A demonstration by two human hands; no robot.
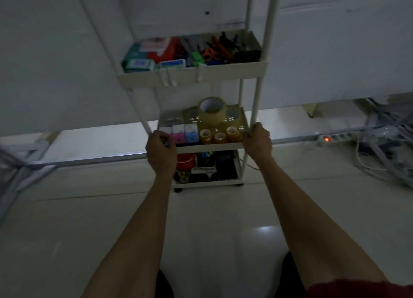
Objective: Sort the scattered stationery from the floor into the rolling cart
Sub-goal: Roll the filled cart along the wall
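Your left hand and right hand each grip a front corner of the cart's middle tray. The stationery fills all three trays; none shows on the floor. Sorting looks finished; next, probably roll the cart, pushing evenly.

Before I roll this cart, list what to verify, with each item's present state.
1. Left hand grips the front corner of the middle tray: ok.
2. Right hand grips the opposite corner: ok.
3. Large tape roll sits high above the rim, could topple: not ok.
4. Cables on the floor lie apart from the wheels: ok.
5. Wheels free or locked: cannot tell.
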